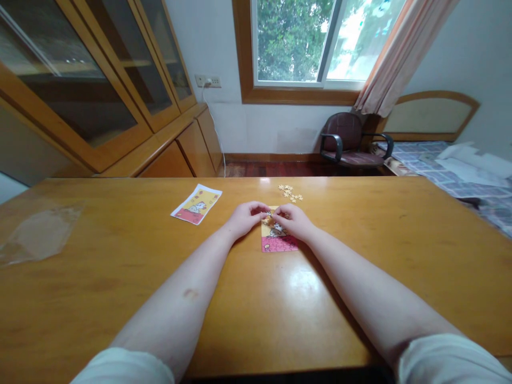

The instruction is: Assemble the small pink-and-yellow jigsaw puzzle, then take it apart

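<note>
A partly assembled jigsaw puzzle (279,244), pink at the bottom and yellow above with a white cartoon animal, lies on the wooden table. My left hand (247,218) is at its upper left edge, thumb and fingertips brought together. Over its upper right part is my right hand (294,220), its fingers closed in a pinch. Both sets of fingertips nearly meet above the puzzle; whatever they hold is too small to make out. Several loose puzzle pieces (290,192) lie just beyond my right hand. My hands hide part of the puzzle's upper area.
A printed reference picture (197,205) lies left of the puzzle. Farther left is a clear plastic bag (42,234) on the wooden table (256,320). Beyond the table stand a glass-doored cabinet (132,128), an office chair (348,141) and a bed (460,165).
</note>
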Demonstrator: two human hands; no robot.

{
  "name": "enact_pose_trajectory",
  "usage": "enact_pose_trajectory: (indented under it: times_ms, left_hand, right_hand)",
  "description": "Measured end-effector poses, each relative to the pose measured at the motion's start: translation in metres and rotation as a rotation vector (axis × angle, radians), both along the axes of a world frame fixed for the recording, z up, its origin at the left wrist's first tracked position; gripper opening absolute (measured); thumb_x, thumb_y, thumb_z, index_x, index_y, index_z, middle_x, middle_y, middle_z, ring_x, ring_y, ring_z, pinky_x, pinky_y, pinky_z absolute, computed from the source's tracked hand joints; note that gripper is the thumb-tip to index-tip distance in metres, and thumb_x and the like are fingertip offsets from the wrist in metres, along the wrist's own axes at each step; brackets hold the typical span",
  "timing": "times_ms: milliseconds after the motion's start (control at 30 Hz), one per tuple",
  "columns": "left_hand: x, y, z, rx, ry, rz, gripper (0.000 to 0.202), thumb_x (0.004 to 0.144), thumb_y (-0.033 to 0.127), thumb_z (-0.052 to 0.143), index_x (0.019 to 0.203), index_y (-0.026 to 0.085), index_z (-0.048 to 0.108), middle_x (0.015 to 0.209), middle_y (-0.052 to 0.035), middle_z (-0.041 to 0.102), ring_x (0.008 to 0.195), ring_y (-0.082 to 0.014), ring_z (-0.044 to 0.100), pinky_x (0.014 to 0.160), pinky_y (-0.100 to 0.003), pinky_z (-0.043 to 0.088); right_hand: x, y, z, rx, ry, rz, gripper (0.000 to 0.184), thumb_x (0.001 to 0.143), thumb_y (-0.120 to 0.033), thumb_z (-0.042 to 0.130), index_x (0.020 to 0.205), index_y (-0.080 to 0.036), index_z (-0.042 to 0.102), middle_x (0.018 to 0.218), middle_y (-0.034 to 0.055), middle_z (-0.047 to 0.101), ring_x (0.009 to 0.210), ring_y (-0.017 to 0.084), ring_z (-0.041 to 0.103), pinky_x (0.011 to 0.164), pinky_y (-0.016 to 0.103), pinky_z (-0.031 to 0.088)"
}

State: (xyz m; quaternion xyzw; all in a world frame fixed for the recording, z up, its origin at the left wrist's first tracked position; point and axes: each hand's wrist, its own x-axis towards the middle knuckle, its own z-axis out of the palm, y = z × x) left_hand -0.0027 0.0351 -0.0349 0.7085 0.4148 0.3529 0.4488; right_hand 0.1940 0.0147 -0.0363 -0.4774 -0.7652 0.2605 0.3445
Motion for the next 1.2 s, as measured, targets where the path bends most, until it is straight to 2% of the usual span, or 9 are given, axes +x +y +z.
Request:
enact_pose_trajectory:
  times_ms: [167,367,500,600,700,767,1000,1100,1200]
  left_hand:
    - [0.0,-0.001,0.0,0.006,0.019,-0.036,0.024,0.074,0.032,0.069,0.09,0.014,0.068,0.089,-0.0066,0.071,0.083,-0.0179,0.064,0.082,-0.035,0.052]
    - [0.001,-0.002,0.004,0.025,0.029,-0.047,0.029,0.075,0.028,0.067,0.102,0.016,0.068,0.093,-0.0067,0.071,0.086,-0.0179,0.064,0.084,-0.035,0.052]
    - [0.001,-0.003,0.005,0.034,0.074,-0.073,0.023,0.076,0.026,0.065,0.096,0.016,0.068,0.095,-0.0056,0.072,0.086,-0.0174,0.064,0.085,-0.034,0.051]
    - [0.001,-0.004,0.005,0.068,0.111,-0.056,0.019,0.076,0.026,0.065,0.092,0.016,0.067,0.09,-0.0044,0.07,0.081,-0.0163,0.063,0.08,-0.033,0.051]
    - [0.001,-0.005,0.005,0.098,0.142,-0.045,0.019,0.076,0.029,0.066,0.089,0.016,0.065,0.085,-0.0031,0.068,0.076,-0.0149,0.06,0.074,-0.03,0.05]
    - [0.001,-0.005,0.005,0.107,0.149,-0.046,0.019,0.076,0.03,0.067,0.09,0.016,0.065,0.085,-0.0026,0.068,0.076,-0.0144,0.06,0.073,-0.029,0.05]
    - [0.002,-0.006,0.005,0.133,0.174,-0.043,0.02,0.078,0.031,0.065,0.092,0.017,0.064,0.087,-0.0024,0.067,0.076,-0.0146,0.06,0.074,-0.03,0.049]
    - [0.002,-0.007,0.006,0.136,0.17,-0.054,0.023,0.077,0.031,0.065,0.095,0.017,0.062,0.092,-0.0041,0.067,0.079,-0.0153,0.061,0.076,-0.031,0.051]
    - [-0.001,-0.005,0.005,0.219,0.248,-0.03,0.03,0.077,0.03,0.064,0.105,0.017,0.061,0.104,-0.0065,0.066,0.09,-0.0178,0.061,0.086,-0.035,0.05]
  right_hand:
    - [0.001,-0.001,0.001,-0.003,-0.013,0.004,0.011,0.081,-0.024,0.064,0.074,-0.018,0.07,0.071,0.0013,0.065,0.072,0.015,0.056,0.07,0.026,0.04]
    - [0.003,0.001,0.002,-0.059,0.053,0.021,0.011,0.081,-0.02,0.062,0.071,-0.017,0.067,0.071,0.0003,0.065,0.072,0.014,0.057,0.07,0.025,0.041]
    - [0.005,0.002,0.002,-0.085,0.041,0.023,0.011,0.078,-0.021,0.064,0.069,-0.017,0.066,0.068,-0.0003,0.063,0.07,0.015,0.056,0.068,0.025,0.041]
    - [0.005,0.002,0.004,-0.098,0.035,0.024,0.011,0.079,-0.021,0.063,0.07,-0.017,0.066,0.07,0.0005,0.064,0.071,0.015,0.058,0.068,0.026,0.043]
    - [0.006,0.0,0.007,-0.053,0.069,0.013,0.007,0.079,-0.022,0.065,0.083,-0.018,0.069,0.082,0.003,0.07,0.075,0.015,0.06,0.073,0.028,0.045]
    - [0.005,-0.002,0.008,0.009,0.09,0.007,0.015,0.078,-0.024,0.068,0.092,-0.019,0.07,0.09,0.0042,0.071,0.077,0.015,0.061,0.075,0.029,0.046]
    - [0.001,-0.002,0.004,0.211,-0.069,0.019,0.012,0.076,-0.027,0.074,0.086,-0.022,0.073,0.073,0.0017,0.068,0.069,0.014,0.059,0.071,0.028,0.044]
    - [0.008,0.002,0.008,0.206,-0.107,0.036,0.009,0.076,-0.021,0.073,0.084,-0.022,0.074,0.075,0.0022,0.069,0.069,0.014,0.059,0.071,0.028,0.044]
    - [0.022,0.009,0.011,0.126,-0.147,0.027,0.012,0.074,-0.018,0.073,0.086,-0.022,0.075,0.077,0.003,0.07,0.069,0.015,0.058,0.067,0.028,0.044]
